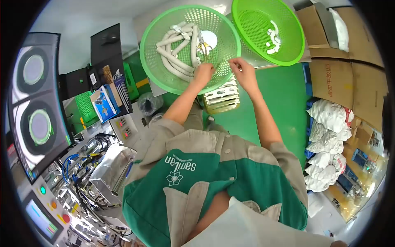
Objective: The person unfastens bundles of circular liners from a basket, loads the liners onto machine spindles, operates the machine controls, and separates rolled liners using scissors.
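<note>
A large green basket (149,68) holds several long beige rolls (177,61) that look like tubes or wrapped strips. Scissors with yellow handles (201,45) and a round white piece (210,39) lie among them, on the right side of the basket. My left hand (203,74) is over the near part of this basket, its fingers closed together; what they hold, if anything, is too small to name. At the basket's right rim is my right hand (245,75), thumb and fingertips pinched; the frame does not show clearly what is between them.
A second green basket (290,57) with small white pieces (273,39) stands to the right. A slatted stool (222,99) is below the first basket. Monitors (37,94), tools and machine wiring (82,173) fill the left; cardboard boxes (331,80) and white bags (327,140) line the right.
</note>
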A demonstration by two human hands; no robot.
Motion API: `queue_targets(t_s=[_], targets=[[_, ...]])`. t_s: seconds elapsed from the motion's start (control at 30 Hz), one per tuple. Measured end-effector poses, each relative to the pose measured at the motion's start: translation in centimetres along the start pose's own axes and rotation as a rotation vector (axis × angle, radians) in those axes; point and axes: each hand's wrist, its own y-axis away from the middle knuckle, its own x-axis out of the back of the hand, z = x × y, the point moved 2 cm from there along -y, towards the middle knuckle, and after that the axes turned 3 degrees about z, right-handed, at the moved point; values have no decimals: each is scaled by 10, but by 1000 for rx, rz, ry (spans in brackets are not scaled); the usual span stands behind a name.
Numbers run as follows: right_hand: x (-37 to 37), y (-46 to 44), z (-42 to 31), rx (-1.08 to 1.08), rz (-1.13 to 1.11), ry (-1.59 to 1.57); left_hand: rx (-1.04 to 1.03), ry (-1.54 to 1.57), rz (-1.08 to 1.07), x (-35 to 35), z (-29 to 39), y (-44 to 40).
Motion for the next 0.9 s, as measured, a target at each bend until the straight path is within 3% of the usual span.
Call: queue_targets(t_s=[0.1, 0.2, 0.3, 0.4, 0.43, 0.6, 0.7, 0.77, 0.83, 0.9], targets=[[-66, -74, 56, 20, -68, 121, -32, -278, 82, 14, -30, -12], [-141, -107, 101, -68, -142, 380, -141, -375, -75, 31, -62, -9], [-167, -121, 118, -72, -218, 522, 110, -427, -288, 51, -68, -14], [-162, -130, 124, -65, -258, 681, 241, -489, -596, 92, -60, -16], [-149, -133, 122, 25, -192, 755, 230, -525, -586, 97, -73, -8], [-133, -145, 117, 231, -57, 699, 166, -534, -523, 110, -102, 4], [-152, -148, 84, 261, -105, 476, 307, -158, -272, 107, -116, -36], [-174, -158, 79, 171, -166, 280, 306, 101, 87, 99, -124, -70], [-196, -168, 82, 134, -195, 144, 263, 56, 261, 97, -128, -99], [-205, -173, 87, 192, -153, 174, 213, 37, 272, 106, -136, -116]])
